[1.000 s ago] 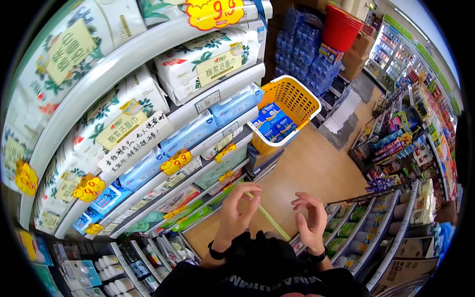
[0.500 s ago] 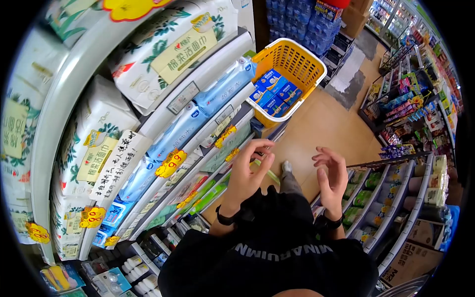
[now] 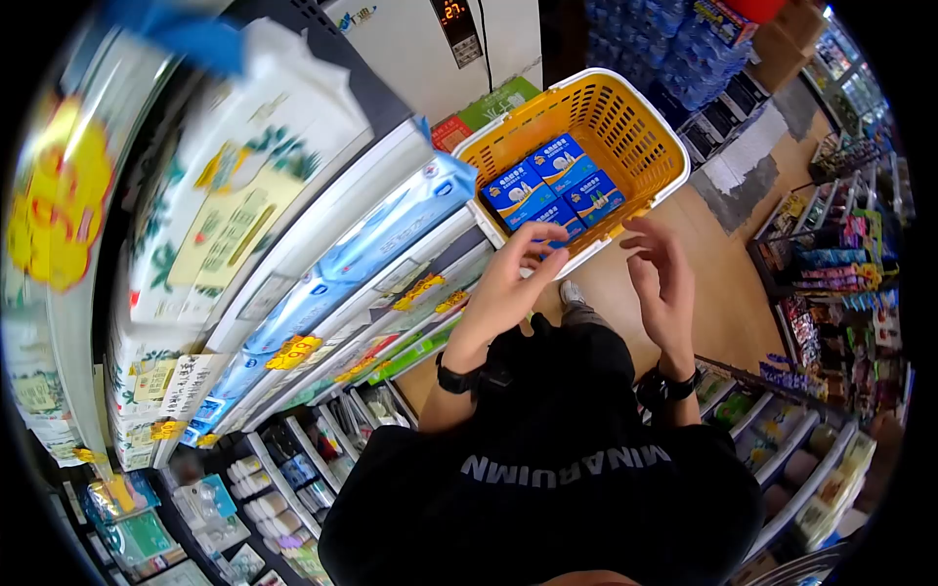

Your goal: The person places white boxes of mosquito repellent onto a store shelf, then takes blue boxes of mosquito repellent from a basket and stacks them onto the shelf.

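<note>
A yellow plastic shopping basket (image 3: 625, 107) with a white rim is in front of me. Inside it, at the near left, several blue boxes (image 3: 518, 195) with white print sit in a block. My left hand (image 3: 513, 283) hovers at the basket's near edge, its fingertips overlapping the lowest blue box. Its thumb and fingers are apart with nothing between them. To the right, my right hand (image 3: 666, 288) is raised near the basket's near right corner, loosely curved, open and holding nothing. Both wrists wear dark bands.
Shelves on the left carry white tissue packs (image 3: 234, 195) and light-blue wipe packs (image 3: 391, 220). Behind the basket stand a white appliance (image 3: 420, 59) with a lit display and stacked water bottles (image 3: 645, 49). More stocked shelves (image 3: 782, 459) line the right; tan floor (image 3: 723, 254) runs between.
I have moved forward, so the basket and blue boxes look larger and nearer. Both hands now reach its near edge, still holding nothing. The white appliance has come into view.
</note>
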A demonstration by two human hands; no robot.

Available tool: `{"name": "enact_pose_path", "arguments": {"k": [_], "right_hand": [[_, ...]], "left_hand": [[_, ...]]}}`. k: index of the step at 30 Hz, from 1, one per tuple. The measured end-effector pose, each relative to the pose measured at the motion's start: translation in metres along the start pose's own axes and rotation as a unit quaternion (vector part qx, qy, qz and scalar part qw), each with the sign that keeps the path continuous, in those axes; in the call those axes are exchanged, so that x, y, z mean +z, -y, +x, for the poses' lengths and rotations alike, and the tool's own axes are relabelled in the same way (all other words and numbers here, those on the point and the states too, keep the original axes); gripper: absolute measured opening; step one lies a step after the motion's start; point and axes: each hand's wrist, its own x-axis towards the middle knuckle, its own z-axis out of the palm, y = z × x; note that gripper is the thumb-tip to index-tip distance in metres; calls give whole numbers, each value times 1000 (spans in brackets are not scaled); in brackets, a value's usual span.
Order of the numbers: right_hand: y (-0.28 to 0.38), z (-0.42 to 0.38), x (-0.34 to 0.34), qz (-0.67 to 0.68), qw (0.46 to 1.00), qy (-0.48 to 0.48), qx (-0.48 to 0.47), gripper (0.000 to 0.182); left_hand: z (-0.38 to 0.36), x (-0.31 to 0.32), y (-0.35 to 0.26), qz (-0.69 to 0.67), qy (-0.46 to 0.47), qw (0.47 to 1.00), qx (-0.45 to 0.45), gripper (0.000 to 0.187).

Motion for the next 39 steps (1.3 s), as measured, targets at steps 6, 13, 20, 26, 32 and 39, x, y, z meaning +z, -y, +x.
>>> {"name": "enact_pose_path", "arguments": {"k": [6, 13, 20, 26, 32, 39], "right_hand": [[-70, 84, -40, -15, 997, 73, 31, 36], [-172, 166, -69, -124, 975, 179, 34, 33], [-264, 228, -56, -265, 889, 359, 100, 48], [-200, 274, -45, -285, 771, 542, 175, 63], [-228, 268, -29, -277, 772, 489, 296, 47], [-300, 268, -14, -326, 686, 621, 196, 47]], "left_hand": [[100, 22, 59, -39, -34, 995, -91, 32], [177, 46, 90, -64, -96, 961, -251, 42], [210, 40, 173, -234, -93, 880, -404, 79], [213, 36, 190, -236, -92, 864, -435, 98], [214, 41, 187, -226, -63, 861, -451, 102], [220, 44, 181, -214, -72, 856, -464, 103]]}}
